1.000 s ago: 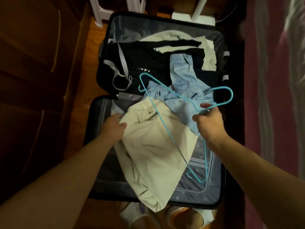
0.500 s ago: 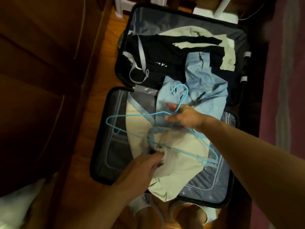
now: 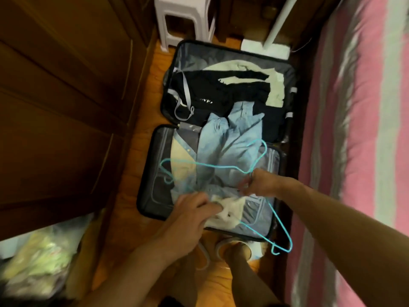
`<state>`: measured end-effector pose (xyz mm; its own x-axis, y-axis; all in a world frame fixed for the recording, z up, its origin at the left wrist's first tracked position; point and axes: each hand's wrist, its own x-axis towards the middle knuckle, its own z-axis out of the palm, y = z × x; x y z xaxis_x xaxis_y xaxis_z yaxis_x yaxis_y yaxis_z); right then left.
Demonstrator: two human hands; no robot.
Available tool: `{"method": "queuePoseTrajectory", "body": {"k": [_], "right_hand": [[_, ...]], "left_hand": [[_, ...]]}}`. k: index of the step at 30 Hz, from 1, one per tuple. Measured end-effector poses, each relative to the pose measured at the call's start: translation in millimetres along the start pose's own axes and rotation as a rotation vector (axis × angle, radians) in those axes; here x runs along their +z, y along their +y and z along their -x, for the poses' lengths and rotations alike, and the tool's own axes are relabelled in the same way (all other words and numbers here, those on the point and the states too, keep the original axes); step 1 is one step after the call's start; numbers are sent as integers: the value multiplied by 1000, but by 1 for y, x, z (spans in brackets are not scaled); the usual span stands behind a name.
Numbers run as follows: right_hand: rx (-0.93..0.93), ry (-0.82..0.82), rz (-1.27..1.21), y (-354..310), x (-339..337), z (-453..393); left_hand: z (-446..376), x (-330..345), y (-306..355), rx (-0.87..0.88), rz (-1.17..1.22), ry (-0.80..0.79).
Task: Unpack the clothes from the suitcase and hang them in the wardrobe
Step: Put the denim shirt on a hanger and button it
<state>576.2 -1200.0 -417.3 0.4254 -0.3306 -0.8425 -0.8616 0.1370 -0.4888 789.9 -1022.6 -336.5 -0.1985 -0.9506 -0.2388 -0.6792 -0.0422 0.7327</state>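
Lower now, the right hand [image 3: 263, 185] pinches the blue hanger [image 3: 223, 168] while the left hand [image 3: 190, 210] grips the cream garment [image 3: 230, 212].

Head view, steeply down onto suitcase [image 3: 155, 196]

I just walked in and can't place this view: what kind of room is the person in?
Most likely a bedroom. An open suitcase full of clothes lies on a wooden floor, squeezed between a dark wooden wardrobe on one side and a bed with pink striped bedding on the other. A white plastic stool stands beyond it.
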Motion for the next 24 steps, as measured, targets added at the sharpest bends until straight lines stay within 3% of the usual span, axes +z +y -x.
{"method": "queuePoseTrajectory", "body": {"k": [4, 9, 13, 16, 19, 22, 24], "right_hand": [[-42, 324, -588, -46, -27, 137], [-266, 396, -989, -128, -62, 280], [-462, 693, -1004, -185, -83, 385], [-543, 893, -917, -221, -85, 442], [-593, 857, -671, -241, -68, 478], [-554, 834, -634, -253, -27, 477], [-478, 1064, -632, -258, -2, 469]], "left_hand": [[16, -89, 98, 157, -71, 125], [19, -207, 199, 229, -106, 136], [-2, -297, 248, 495, -44, 232], [-9, -352, 295, 589, -52, 238], [-13, -384, 349, 764, -155, 281], [-19, -394, 401, 814, -162, 357], [-23, -390, 431, 841, -175, 364]]}}
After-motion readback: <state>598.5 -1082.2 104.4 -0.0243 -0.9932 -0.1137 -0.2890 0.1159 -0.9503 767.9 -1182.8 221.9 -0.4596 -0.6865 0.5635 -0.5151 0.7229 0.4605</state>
